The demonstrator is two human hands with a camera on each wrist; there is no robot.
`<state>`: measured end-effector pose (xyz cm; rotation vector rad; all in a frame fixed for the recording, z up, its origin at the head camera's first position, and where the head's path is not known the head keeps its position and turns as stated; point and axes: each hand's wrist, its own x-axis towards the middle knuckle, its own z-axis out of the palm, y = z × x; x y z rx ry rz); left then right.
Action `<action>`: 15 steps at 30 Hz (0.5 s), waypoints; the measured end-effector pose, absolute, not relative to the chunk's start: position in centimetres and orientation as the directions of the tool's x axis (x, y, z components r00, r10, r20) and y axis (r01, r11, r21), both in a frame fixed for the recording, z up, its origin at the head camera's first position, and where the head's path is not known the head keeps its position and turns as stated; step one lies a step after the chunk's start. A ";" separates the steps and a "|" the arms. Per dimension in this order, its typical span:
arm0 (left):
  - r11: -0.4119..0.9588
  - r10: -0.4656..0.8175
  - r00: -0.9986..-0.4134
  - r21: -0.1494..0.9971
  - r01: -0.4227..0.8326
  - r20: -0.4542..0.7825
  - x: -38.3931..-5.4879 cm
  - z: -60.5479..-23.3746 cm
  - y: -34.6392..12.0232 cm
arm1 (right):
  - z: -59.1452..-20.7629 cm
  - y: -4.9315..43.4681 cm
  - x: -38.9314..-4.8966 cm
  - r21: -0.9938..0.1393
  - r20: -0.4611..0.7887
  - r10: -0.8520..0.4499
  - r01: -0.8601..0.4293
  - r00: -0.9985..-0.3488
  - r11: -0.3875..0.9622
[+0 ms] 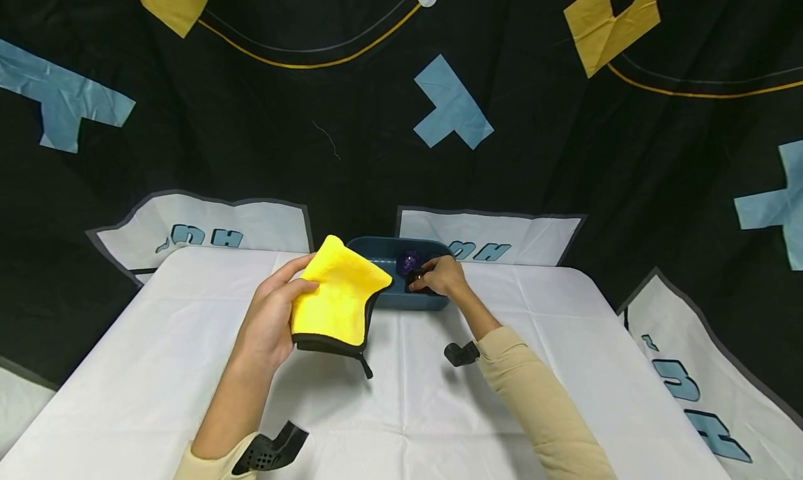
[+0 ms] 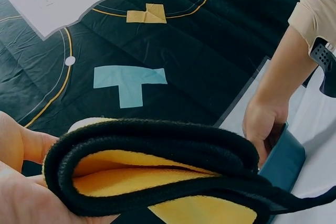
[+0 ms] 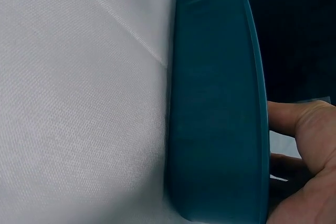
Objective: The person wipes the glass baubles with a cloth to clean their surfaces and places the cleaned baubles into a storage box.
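Observation:
My left hand [image 1: 271, 316] grips a folded yellow cloth [image 1: 339, 292] with black edging, thumb on its front face. In the left wrist view the folds of the cloth [image 2: 142, 177] and its black trim face the camera, and a black loop hangs from one corner. My right hand [image 1: 444, 278] reaches over the near wall of a blue bin [image 1: 376, 243], fingers down inside it. Those fingers pinch a small dark object [image 1: 414, 278], mostly covered by the hand. Beside it in the bin lies a shiny purple round thing [image 1: 408, 261]. The bin wall [image 3: 218, 103] hides the fingertips in the right wrist view.
The bin stands at the far edge of a table under a white cloth [image 1: 401, 410]. Behind it hangs a black backdrop [image 1: 351, 138] with blue and yellow patches. Black wrist devices [image 1: 272, 451] are worn at both cuffs.

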<state>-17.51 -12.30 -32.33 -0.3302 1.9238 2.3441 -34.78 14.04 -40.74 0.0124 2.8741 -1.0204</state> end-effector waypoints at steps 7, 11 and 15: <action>-0.199 -0.063 -0.975 0.960 -0.198 -0.214 -17.4 -32.3 -12.4 | -40.6 14.3 -34.7 -0.628 -0.075 -0.040 0.016 -0.996 0.778; -0.188 -0.064 -0.973 0.960 -0.206 -0.221 -17.4 -32.2 -12.6 | -40.4 14.6 -34.5 -0.666 -0.052 -0.033 0.010 -0.998 0.746; -0.161 -0.060 -0.976 0.967 -0.199 -0.211 -17.5 -32.1 -13.1 | -39.9 15.0 -34.0 -0.719 -0.046 -0.040 0.005 -0.998 0.695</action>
